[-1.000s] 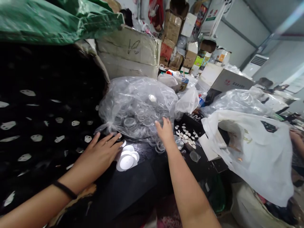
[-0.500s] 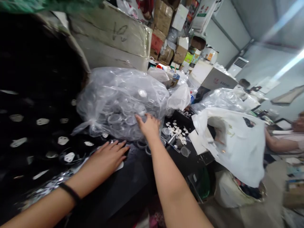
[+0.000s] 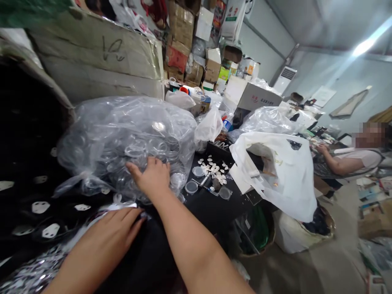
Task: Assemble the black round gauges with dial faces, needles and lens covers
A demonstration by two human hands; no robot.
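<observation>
A large clear plastic bag (image 3: 101, 122), knotted at its left end, bulges with round clear plastic cases (image 3: 136, 150). My right hand (image 3: 154, 177) lies on the bag's front, fingers apart, among the cases. Lower left, my left hand (image 3: 113, 224) rests at the table edge by a pile of shiny silvery pieces (image 3: 33, 263); its fingers are bent forward and their tips are partly hidden, so its hold is unclear. Right of the bag, small white pieces (image 3: 216, 168) are scattered beside a pen-like tool (image 3: 205, 179) and round lids (image 3: 192, 187).
A white plastic bag (image 3: 288, 175) hangs over the table's right side, above a sack-lined basket (image 3: 327, 226). A cardboard box (image 3: 101, 53) stands behind the clear bag. Another person (image 3: 352, 161) sits at the far right. Black cloth with white pieces lies at left.
The view has turned rightward. My right hand has moved left along the bag, toward my left hand. More loose cases and lids show beside the bag.
</observation>
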